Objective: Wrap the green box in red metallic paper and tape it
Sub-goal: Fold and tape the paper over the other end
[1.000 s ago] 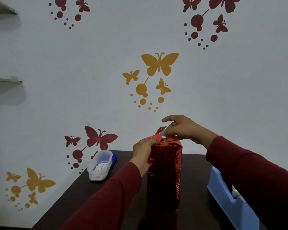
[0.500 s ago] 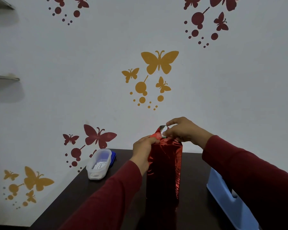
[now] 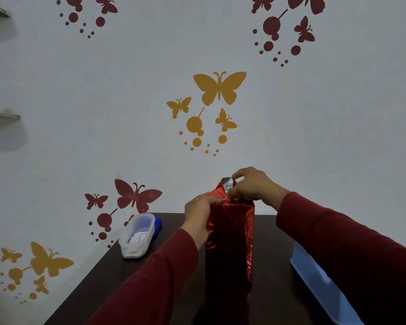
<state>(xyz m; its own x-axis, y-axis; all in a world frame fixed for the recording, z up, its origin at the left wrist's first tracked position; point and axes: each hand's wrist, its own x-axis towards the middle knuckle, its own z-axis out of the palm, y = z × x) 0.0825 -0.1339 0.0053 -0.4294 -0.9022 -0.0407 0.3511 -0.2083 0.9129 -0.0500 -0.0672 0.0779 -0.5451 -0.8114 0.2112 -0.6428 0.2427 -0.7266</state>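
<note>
The wall [image 3: 314, 137] fills most of the frame, pale grey-white, with dark red and mustard butterfly stickers scattered over it; the biggest mustard butterfly [image 3: 219, 89] sits just above centre, and a large dark red butterfly [image 3: 136, 195] is at lower left of centre. Two shelf edges show at the far left edge.

Below that, the dark brown table [image 3: 117, 277] takes the lower middle of the frame. My two arms in dark red sleeves come up from the bottom edge toward the centre.

The box stands upright on the table at lower centre, already covered on the sides I can see by the red metallic paper [image 3: 230, 242]; no green shows from here. At its top the paper rises in a folded peak whose silver underside [image 3: 227, 182] shows.

At lower right, partly behind my right sleeve, is a light blue tape dispenser [image 3: 314, 277]. At lower left of centre a clear plastic container [image 3: 137, 238] lies on the table near the wall, with a blue lid [image 3: 158, 227] touching its far side.

My left hand [image 3: 198, 213] grips the upper left corner of the wrapped box, fingers curled over the paper edge. My right hand [image 3: 252, 185] is over the top, fingertips pinching the paper peak beside the silver patch.
</note>
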